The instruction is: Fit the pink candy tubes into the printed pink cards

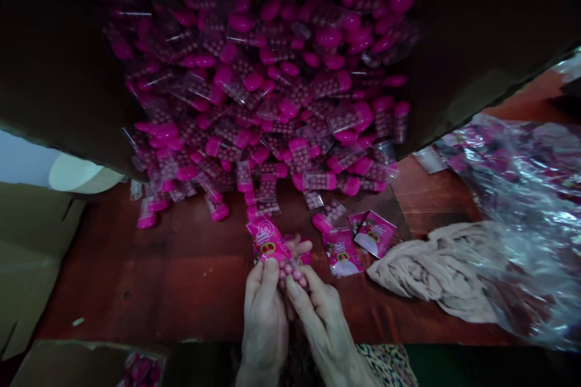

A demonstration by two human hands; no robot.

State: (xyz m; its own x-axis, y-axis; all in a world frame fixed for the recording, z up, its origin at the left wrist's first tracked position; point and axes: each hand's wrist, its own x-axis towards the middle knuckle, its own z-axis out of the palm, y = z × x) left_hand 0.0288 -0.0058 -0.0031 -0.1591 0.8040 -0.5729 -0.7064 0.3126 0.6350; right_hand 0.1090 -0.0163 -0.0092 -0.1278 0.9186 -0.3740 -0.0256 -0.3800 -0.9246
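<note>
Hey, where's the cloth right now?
In the head view, the cloth lies on the table, right of the right hand, between pink packets and clear plastic.

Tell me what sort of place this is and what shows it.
Probably a packing workshop, judging by the heap of clear plastic tubes with glossy pink ends, the flat pink printed sachets in front of it, and the crinkled clear plastic wrapping at the right.

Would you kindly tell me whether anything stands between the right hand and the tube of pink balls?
Nothing visible does: the right hand holds the tube, while the left hand holds a pink packet against it.
</note>
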